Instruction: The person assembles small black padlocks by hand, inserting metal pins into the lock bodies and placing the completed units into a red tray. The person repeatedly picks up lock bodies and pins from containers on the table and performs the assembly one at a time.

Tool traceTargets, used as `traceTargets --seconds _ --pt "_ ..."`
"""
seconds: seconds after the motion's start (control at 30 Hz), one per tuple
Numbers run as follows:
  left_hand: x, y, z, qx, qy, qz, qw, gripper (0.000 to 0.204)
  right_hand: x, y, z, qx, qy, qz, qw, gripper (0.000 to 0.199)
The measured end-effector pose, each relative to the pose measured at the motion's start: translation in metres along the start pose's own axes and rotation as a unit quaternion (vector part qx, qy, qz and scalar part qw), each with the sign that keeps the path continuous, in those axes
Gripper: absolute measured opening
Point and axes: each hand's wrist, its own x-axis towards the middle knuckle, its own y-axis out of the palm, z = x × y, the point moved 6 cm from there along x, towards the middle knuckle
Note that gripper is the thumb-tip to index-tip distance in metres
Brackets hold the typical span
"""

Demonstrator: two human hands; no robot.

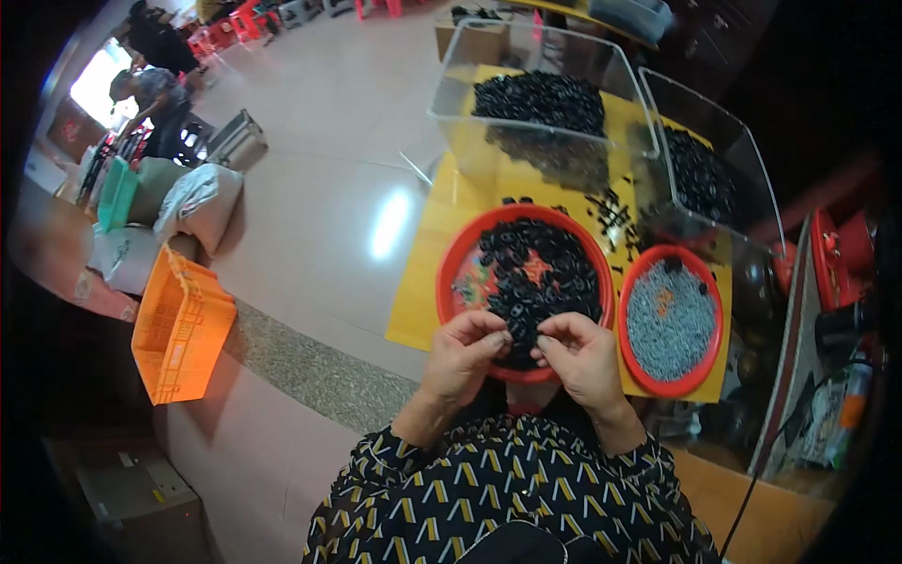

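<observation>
My left hand (pixel 462 355) and my right hand (pixel 583 357) are raised over the near rim of a round red basin (pixel 445 282). Thumb and forefinger are pinched together on both; whatever sits in the fingertips is too small to make out against the dark heap behind. Many small black oval parts (pixel 566 258) fill the basin, with bare patches of its patterned bottom showing between them. To the right of my right hand, a smaller red bowl (pixel 718 329) holds a mass of thin grey metal pieces (pixel 662 324) that look like screws, with a few black parts on top.
Everything stands on a yellow tabletop (pixel 420 282). Behind the basin are two clear plastic bins (pixel 460 108) of black parts, with loose black bits (pixel 615 214) scattered nearby. To the left, an orange crate (pixel 188 329) and sacks (pixel 199 202) sit on the floor; people (pixel 162 99) stand farther off.
</observation>
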Motion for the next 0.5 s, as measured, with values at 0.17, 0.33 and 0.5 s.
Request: traceTargets --seconds 0.17,0.33,0.5 --pt "0.0 0.004 0.0 -0.005 -0.018 0.005 1.0 0.016 -0.004 0.006 -0.001 0.002 0.0 -0.006 1.0 0.009" --pt "0.001 0.007 -0.001 -0.003 -0.016 0.006 1.0 0.016 -0.002 0.011 0.004 -0.032 -0.017 0.001 0.999 0.007" --pt "0.0 0.009 -0.002 0.011 -0.013 -0.002 1.0 0.015 0.0 0.012 -0.004 -0.044 -0.017 -0.002 0.999 0.006"
